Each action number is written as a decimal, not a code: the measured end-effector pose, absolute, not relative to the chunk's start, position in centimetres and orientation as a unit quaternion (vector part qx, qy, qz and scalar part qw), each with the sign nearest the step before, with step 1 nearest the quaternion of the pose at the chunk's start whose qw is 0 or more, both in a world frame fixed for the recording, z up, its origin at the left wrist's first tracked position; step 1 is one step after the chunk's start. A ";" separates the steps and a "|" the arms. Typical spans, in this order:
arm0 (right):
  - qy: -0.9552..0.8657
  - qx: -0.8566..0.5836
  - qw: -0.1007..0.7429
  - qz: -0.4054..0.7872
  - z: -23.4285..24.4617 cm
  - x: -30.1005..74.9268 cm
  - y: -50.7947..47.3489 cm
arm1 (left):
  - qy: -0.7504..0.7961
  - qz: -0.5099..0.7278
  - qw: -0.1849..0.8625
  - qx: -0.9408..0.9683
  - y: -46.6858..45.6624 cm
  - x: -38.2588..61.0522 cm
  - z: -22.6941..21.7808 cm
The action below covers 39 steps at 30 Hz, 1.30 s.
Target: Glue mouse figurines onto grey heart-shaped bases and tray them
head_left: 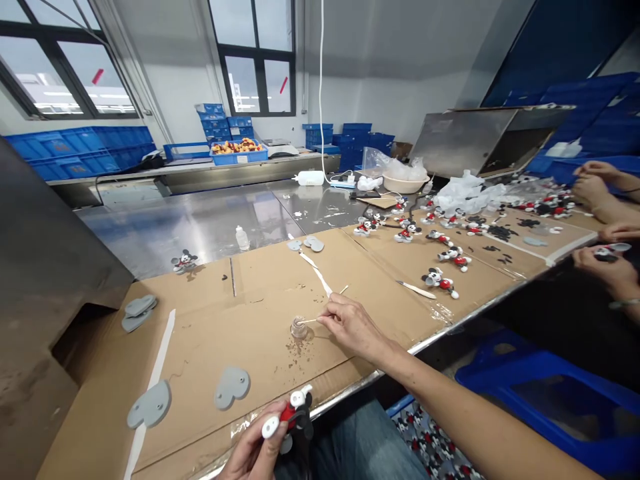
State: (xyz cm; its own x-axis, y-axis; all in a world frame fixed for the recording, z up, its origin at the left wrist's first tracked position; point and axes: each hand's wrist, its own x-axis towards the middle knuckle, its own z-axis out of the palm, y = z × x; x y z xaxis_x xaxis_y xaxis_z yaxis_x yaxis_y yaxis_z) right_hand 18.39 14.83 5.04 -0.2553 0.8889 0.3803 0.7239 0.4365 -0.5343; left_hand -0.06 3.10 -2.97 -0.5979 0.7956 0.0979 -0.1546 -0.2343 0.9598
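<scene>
At the table's near edge, my left hand (255, 443) is closed around a small Mickey Mouse figurine (288, 415) in red, black and white, tilted on its side. My right hand (353, 325) pinches a thin cotton swab (311, 321). The swab's far end is at the mouth of a small clear jar (299, 329) standing on the cardboard; its tip is hidden there. Dark specks lie around the jar. Grey heart-shaped bases (232, 387) lie flat to the left of the jar. A second thin stick (344, 289) lies just beyond my right hand.
Cardboard (200, 347) covers the near table. A white-handled knife (417, 289) and several finished-looking figurines (440, 282) lie to the right. A small bottle (242, 238) stands farther back. Another person's hands (607, 260) work at the right edge. A metal housing (45, 267) stands left.
</scene>
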 end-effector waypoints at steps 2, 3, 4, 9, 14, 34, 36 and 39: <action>-0.761 -0.526 0.342 0.164 5.3 18.3 14.6 | 0.525 0.730 0.333 0.284 2.9 -0.2 -3.0; -0.749 -0.530 0.352 0.184 5.5 18.2 14.4 | 0.526 0.733 0.333 0.275 2.8 -0.4 -3.0; -0.739 -0.531 0.362 0.203 5.8 18.0 14.1 | 0.529 0.734 0.329 0.269 2.6 -0.6 -3.0; -0.746 -0.490 0.377 0.249 6.5 14.7 11.8 | 0.561 0.726 0.306 0.253 1.5 -2.8 -3.6; -0.791 -0.454 0.355 0.204 4.6 10.5 10.9 | 0.580 0.722 0.306 0.219 0.8 -4.9 -4.0; -0.813 -0.444 0.330 0.183 3.0 8.7 10.8 | 0.610 0.688 0.369 0.132 1.4 -6.3 -3.6; -0.796 -0.453 0.352 0.195 3.5 9.2 10.8 | 0.618 0.685 0.362 0.136 1.4 -6.2 -3.4; -0.768 -0.477 0.379 0.198 4.6 10.9 10.9 | 0.621 0.686 0.345 0.155 1.2 -5.8 -3.1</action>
